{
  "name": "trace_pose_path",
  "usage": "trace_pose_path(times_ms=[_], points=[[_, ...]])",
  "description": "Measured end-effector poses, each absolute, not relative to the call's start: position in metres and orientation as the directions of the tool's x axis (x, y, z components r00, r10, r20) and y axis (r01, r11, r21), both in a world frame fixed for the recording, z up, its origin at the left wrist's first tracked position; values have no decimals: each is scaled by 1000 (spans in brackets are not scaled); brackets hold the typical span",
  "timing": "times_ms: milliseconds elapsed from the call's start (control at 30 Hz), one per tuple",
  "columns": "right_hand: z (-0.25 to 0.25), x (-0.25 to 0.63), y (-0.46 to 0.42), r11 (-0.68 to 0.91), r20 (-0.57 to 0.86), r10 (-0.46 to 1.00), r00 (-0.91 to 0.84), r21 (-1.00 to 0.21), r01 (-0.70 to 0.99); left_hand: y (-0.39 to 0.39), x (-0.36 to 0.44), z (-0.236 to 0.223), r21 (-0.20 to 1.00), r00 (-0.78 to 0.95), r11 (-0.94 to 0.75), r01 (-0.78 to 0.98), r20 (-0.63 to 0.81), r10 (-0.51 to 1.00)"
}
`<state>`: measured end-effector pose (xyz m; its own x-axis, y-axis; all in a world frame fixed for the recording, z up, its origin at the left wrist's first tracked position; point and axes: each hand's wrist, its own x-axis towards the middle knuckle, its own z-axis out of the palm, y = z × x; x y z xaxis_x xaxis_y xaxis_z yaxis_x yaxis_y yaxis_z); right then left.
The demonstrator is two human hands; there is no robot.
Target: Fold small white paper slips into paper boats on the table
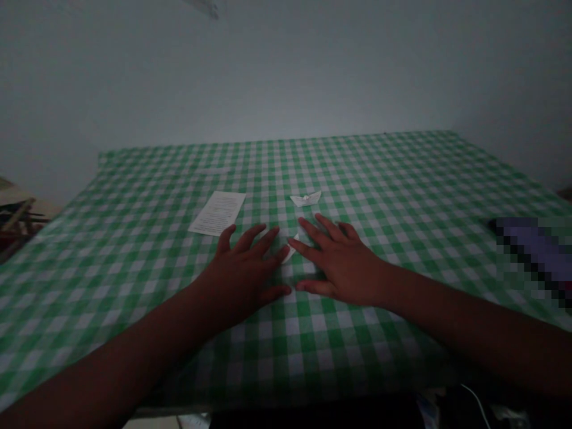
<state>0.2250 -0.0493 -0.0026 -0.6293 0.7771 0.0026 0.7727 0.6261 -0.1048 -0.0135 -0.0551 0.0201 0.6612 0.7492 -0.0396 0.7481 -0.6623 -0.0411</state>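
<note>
My left hand (250,262) is spread palm down over the checked tablecloth, fingers apart and holding nothing. Facing it, my right hand (333,256) is spread the same way. Between the two index fingers shows a small piece of white paper (291,250), partly covered by them; whether the fingertips touch it I cannot tell. Beyond my right fingertips sits a small folded paper boat (306,199). A printed sheet of paper (218,213) lies flat just past my left fingers.
The green and white checked tablecloth (379,179) covers the table up to a plain wall (286,71). At the right edge lies a dark-rimmed, purplish object (531,244), blurred into blocks. Wooden furniture (18,208) stands beyond the left side. Dim light covers everything.
</note>
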Motion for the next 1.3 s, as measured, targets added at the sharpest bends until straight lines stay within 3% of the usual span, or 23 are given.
trace_pose_path(times_ms=[467, 733, 1000, 1300], points=[[1, 229, -39, 589, -21, 804, -594, -103, 801, -55, -27, 38, -22, 676, -682, 731, -121, 727], [0, 231, -36, 598, -25, 795, -605, -127, 791, -44, -34, 48, 50, 627, -628, 776, -169, 761], [-1, 232, -36, 607, 0, 790, -613, -132, 783, -33, -23, 36, 140, 734, -732, 667, 42, 678], [-2, 235, -35, 601, -25, 791, -612, -160, 783, -38, -22, 33, 152, 750, -736, 660, -71, 658]])
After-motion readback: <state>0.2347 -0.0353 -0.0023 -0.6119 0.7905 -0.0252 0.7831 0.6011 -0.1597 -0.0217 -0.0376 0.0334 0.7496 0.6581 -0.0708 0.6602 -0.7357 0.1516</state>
